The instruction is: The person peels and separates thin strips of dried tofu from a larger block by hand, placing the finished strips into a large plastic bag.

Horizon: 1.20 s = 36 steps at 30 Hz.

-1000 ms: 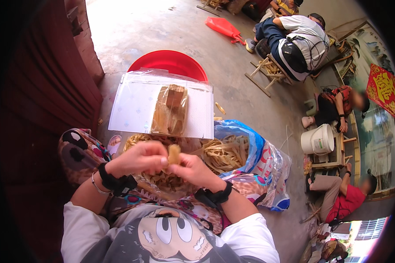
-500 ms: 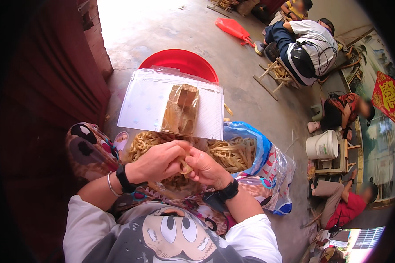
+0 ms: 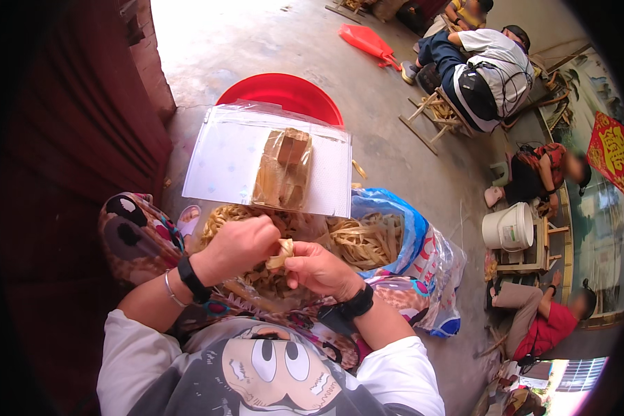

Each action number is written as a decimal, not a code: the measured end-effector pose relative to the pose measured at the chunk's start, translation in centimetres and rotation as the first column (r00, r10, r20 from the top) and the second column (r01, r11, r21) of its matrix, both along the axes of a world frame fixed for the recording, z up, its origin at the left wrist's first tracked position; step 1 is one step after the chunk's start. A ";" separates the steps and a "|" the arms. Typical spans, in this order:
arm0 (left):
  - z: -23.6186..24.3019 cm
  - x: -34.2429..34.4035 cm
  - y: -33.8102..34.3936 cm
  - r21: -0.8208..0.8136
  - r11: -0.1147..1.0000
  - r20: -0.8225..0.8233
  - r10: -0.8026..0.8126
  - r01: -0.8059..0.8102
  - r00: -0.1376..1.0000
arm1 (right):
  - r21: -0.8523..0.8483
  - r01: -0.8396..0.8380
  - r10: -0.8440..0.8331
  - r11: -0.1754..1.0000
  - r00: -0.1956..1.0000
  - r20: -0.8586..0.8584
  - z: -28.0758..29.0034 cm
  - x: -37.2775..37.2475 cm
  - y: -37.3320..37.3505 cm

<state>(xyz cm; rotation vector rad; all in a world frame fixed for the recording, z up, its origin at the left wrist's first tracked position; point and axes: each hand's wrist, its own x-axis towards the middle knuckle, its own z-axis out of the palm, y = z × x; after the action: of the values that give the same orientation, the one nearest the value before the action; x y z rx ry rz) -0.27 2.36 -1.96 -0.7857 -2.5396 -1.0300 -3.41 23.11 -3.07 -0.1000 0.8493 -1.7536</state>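
A short, pale tan strip [image 3: 281, 254], folded into a loop, shows between my hands above my lap. My right hand [image 3: 326, 270] pinches it between thumb and fingers. Curled and raised against its other side is my left hand [image 3: 236, 248]; whatever those fingers grip is hidden. Below my hands lies a heap of similar tan strips [image 3: 260, 277] in clear plastic. Just beyond them, a wrapped brown block [image 3: 283, 170] rests on a white board [image 3: 218, 166] covered in clear film.
A red basin [image 3: 284, 90] stands behind the board. To my right, a blue-and-white bag [image 3: 416, 243] holds more strips. A red dustpan [image 3: 367, 41] lies on the floor. Several people sit along the right, near a white bucket [image 3: 507, 229]. A dark red door [image 3: 83, 139] stands left.
My hands have moved apart slightly. The left hand has shifted left and up, turning its knuckles upward, and the folded strip now shows more plainly between them.
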 end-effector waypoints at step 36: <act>0.1 -0.3 -2.2 0.788 0.527 0.610 -0.736 -0.318 0.294 | 0.366 0.201 0.061 0.909 0.803 -0.593 3.5 -2.9 0.3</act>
<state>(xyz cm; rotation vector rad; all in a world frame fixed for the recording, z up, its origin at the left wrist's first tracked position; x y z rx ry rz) -0.59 0.16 -1.87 -0.1963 -1.8645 -3.3467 -6.36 23.45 0.46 -0.3550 1.6959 -1.5804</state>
